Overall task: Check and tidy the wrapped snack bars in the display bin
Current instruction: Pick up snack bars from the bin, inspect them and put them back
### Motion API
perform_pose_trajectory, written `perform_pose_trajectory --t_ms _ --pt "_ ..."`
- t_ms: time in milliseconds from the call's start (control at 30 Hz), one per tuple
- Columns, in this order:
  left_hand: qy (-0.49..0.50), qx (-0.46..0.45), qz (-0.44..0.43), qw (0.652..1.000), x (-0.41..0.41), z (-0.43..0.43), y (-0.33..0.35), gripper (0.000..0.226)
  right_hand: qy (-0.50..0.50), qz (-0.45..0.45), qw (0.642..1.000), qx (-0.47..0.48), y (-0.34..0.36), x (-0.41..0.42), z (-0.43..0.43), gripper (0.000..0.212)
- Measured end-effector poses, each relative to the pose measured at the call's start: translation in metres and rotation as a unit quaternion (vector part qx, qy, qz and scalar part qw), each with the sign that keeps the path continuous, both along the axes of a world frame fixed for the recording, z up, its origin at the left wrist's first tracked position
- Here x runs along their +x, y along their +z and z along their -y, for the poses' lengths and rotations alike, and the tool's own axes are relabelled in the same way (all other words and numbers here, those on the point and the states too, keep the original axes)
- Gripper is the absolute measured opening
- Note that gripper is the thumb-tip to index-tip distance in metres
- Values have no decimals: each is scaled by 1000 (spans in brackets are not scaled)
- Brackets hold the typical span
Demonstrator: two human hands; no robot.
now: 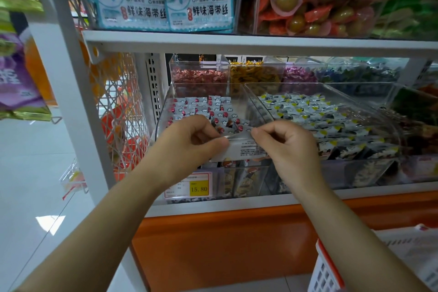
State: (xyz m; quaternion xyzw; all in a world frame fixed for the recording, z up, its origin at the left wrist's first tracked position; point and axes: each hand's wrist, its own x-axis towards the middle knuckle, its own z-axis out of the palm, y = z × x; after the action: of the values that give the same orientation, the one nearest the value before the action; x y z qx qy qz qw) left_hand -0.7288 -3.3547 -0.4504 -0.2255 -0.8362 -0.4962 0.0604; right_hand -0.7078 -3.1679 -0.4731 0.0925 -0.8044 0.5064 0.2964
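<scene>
A clear plastic display bin (166,106) on the lower shelf holds several small silver wrapped snack bars (201,106) with red and cloud prints. Over the bin's front edge, my left hand (189,142) and my right hand (286,142) together pinch one silver wrapped bar (244,147), its back side with small black print facing me. My left thumb and fingers grip its left end; my right fingers grip its right end. The bar is held roughly level between both hands.
A neighbouring clear bin (379,102) to the right holds silver, black and yellow wrapped bars. Smaller bins of candies stand behind. A yellow price tag (199,188) reading 15.80 hangs below. Seaweed packs fill the upper shelf. A white and orange basket (331,272) sits at lower right.
</scene>
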Motion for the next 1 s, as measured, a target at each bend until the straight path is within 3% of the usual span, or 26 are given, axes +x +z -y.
perform_pose_trajectory --t_ms 267,433,633,733,833,1000 --pt "-6 -15 42 999 -10 11 6 26 39 20 999 1 -1 0 4 12" --pt "-20 -60 29 998 -10 18 12 14 71 37 996 -39 0 2 6 14" --pt "-20 -87 28 996 -8 13 8 13 25 45 998 -24 -3 -2 6 13" --pt "-28 -112 37 993 -10 12 6 16 81 122 984 -96 0 -4 1 16" --pt "-36 -112 38 992 -10 14 6 13 133 185 970 -88 6 -6 -10 20" --pt "-55 -101 31 993 -10 10 7 13 185 193 956 -123 11 -7 -23 20"
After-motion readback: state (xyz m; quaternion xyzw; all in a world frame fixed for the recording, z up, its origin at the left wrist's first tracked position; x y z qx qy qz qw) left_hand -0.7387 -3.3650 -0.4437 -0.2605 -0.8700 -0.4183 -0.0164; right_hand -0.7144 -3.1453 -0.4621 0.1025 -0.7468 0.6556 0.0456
